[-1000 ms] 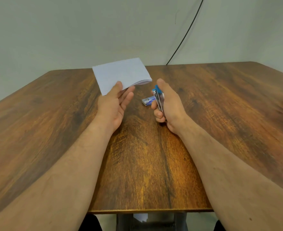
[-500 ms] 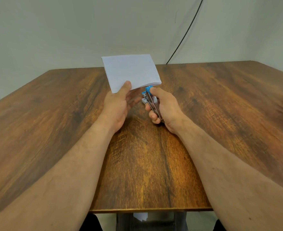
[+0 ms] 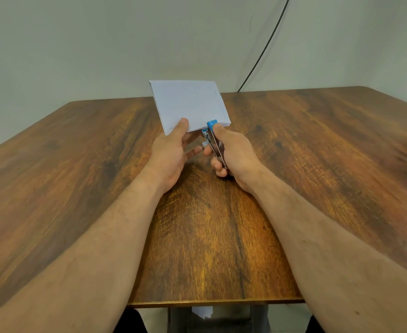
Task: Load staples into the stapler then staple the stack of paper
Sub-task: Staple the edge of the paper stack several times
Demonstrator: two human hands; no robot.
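My left hand (image 3: 171, 152) pinches the near left corner of a small white paper stack (image 3: 189, 103), thumb on top, and holds it tilted up above the table. A metal stapler with a blue tip (image 3: 213, 140) sits in the grip of my right hand (image 3: 231, 152), thumb lying along its top. Its blue nose meets the stack's near right edge, with the jaws on either side of the paper. A small staple box (image 3: 204, 144) lies mostly hidden on the table between my hands.
The wooden table (image 3: 317, 164) stretches wide on both sides and toward me. A black cable (image 3: 262, 54) runs down the wall behind the table's far edge. Something white (image 3: 202, 311) lies on the floor below the near edge.
My left hand lifted the paper stack higher and turned it right. My right hand moved the stapler left and forward until its nose reached the stack's edge.
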